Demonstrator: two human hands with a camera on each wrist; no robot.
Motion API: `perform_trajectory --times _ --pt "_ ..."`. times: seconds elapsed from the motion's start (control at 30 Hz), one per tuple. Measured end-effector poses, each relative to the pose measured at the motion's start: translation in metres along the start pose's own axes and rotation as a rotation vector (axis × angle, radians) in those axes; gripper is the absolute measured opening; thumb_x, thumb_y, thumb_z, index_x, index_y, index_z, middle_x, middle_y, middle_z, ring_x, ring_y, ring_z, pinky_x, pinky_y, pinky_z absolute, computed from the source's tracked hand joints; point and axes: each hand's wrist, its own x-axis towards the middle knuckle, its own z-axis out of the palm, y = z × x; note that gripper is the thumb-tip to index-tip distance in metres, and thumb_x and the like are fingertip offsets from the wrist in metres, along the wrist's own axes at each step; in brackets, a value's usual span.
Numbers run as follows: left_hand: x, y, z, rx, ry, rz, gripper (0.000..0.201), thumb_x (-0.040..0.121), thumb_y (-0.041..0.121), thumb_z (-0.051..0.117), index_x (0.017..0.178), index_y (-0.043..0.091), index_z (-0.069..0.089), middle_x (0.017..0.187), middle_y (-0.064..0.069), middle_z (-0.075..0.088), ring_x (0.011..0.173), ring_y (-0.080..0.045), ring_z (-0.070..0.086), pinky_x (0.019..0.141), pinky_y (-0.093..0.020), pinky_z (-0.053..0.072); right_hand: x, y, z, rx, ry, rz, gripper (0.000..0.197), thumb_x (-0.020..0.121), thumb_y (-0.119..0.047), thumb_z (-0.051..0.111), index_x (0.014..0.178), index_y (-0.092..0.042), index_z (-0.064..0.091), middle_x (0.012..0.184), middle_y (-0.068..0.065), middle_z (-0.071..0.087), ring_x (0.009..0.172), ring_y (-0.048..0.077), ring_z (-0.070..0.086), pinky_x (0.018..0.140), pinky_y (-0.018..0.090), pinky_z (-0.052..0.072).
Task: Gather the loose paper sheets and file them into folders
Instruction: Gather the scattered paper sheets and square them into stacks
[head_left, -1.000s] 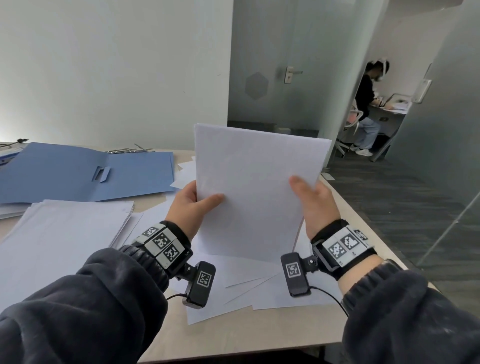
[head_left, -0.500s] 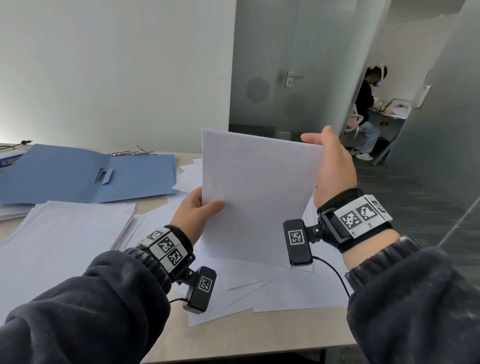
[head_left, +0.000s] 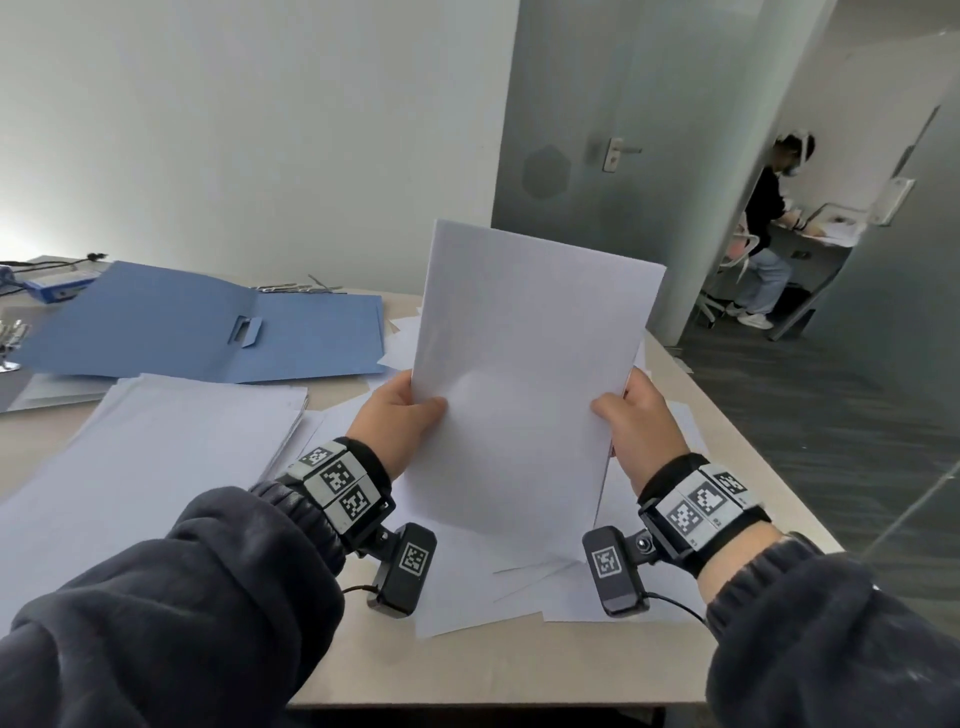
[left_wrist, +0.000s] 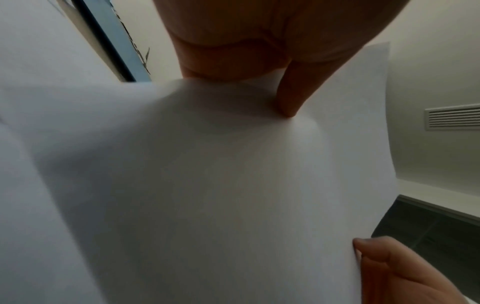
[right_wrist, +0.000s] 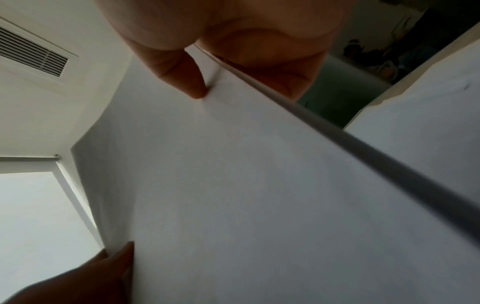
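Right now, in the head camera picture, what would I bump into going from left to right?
Blue folder → left hand → stack of paper held upright → right hand → seated person in the next room.

We find no readable words, numbers or brand names anywhere. The white paper sheets held upright appear blank, the open blue cardboard folder shows no label, and the black-and-white square code markers on the wristbands carry patterns only, not letters.
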Motion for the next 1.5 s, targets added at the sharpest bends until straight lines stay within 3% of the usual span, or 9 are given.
perform_trajectory --times 0.2,0.37,0.6,0.77,0.9,1.03,1.1,1.27,1.5 --pt "-0.01 0.01 -0.105 0.169 0.15 -0.146 0.026 0.09 0.002 0.063 0.111 0.017 0.065 0.102 -0.005 0.073 0.095 -0.03 0.07 0.095 -0.047 0.054 -0.006 -0.011 0.089 -0.087 -0.268 0.096 0.004 0.089 -0.013 0.05 0.086 -0.014 0.053 0.079 0.008 0.052 0.062 0.021 0.048 0.05 0.028 0.033" --pt "-0.041 0.017 -0.192 0.463 0.273 -0.333 0.051 0.058 0.021 0.056 0.107 0.007 0.064 0.103 -0.021 0.069 0.096 -0.039 0.067 0.089 -0.05 0.056 -0.025 -0.016 0.188 -0.034 -0.504 0.242 0.005 0.09 -0.008 0.052 0.087 -0.011 0.05 0.077 0.011 0.046 0.048 0.017 0.044 0.046 0.022 0.022" --pt "-0.077 0.004 -0.295 0.673 0.444 -0.464 0.06 0.081 -0.004 0.059 0.136 0.02 0.056 0.108 -0.008 0.065 0.093 -0.027 0.06 0.08 -0.03 0.05 -0.056 -0.026 0.295 -0.007 -0.669 0.296 0.007 0.091 -0.01 0.061 0.088 -0.016 0.059 0.071 0.005 0.059 0.046 0.014 0.051 0.044 0.02 0.033" --pt "-0.081 -0.003 -0.317 0.681 0.452 -0.483 0.066 0.082 -0.004 0.063 0.142 0.021 0.051 0.123 -0.008 0.066 0.099 -0.025 0.061 0.086 -0.026 0.046 -0.063 -0.024 0.318 -0.035 -0.682 0.302 0.003 0.092 -0.015 0.062 0.089 -0.015 0.061 0.074 0.004 0.066 0.044 0.012 0.057 0.043 0.021 0.036" --pt "-0.077 -0.001 -0.307 0.643 0.478 -0.364 0.061 0.084 0.003 0.07 0.14 0.018 0.052 0.133 -0.008 0.06 0.111 -0.026 0.06 0.087 -0.029 0.044 -0.062 -0.02 0.301 -0.069 -0.674 0.274 0.014 0.094 -0.028 0.06 0.104 -0.02 0.064 0.081 0.006 0.071 0.047 0.014 0.053 0.041 0.021 0.035" --pt "-0.067 0.011 -0.255 0.551 0.377 -0.2 0.037 0.088 0.012 0.068 0.124 0.02 0.063 0.115 0.002 0.067 0.099 -0.013 0.063 0.071 -0.023 0.045 -0.059 -0.015 0.267 -0.041 -0.652 0.236 0.017 0.096 -0.031 0.058 0.112 -0.025 0.063 0.076 0.003 0.073 0.049 0.013 0.048 0.041 0.022 0.035" --pt "-0.062 0.013 -0.217 0.471 0.288 -0.155 0.029 0.091 0.015 0.066 0.119 0.021 0.065 0.112 0.005 0.069 0.097 -0.009 0.064 0.072 -0.024 0.048 -0.058 -0.012 0.249 -0.005 -0.628 0.224 0.017 0.097 -0.031 0.057 0.111 -0.024 0.065 0.077 0.003 0.073 0.051 0.014 0.048 0.043 0.024 0.036" --pt "-0.047 -0.003 -0.122 0.291 0.106 -0.174 0.022 0.091 0.019 0.065 0.112 0.025 0.067 0.111 0.008 0.068 0.104 -0.012 0.064 0.088 -0.038 0.056 -0.046 -0.002 0.187 -0.078 -0.511 0.151 0.017 0.095 -0.033 0.058 0.098 -0.021 0.07 0.079 0.001 0.075 0.054 0.015 0.051 0.052 0.025 0.039" --pt "-0.026 -0.029 -0.031 0.081 0.017 -0.243 0.02 0.091 0.014 0.063 0.107 0.025 0.067 0.116 0.0 0.067 0.112 -0.018 0.061 0.093 -0.044 0.056 -0.012 0.03 0.06 -0.382 -0.269 0.086 0.017 0.092 -0.035 0.057 0.084 -0.026 0.07 0.081 -0.008 0.073 0.069 0.011 0.061 0.074 0.032 0.053"
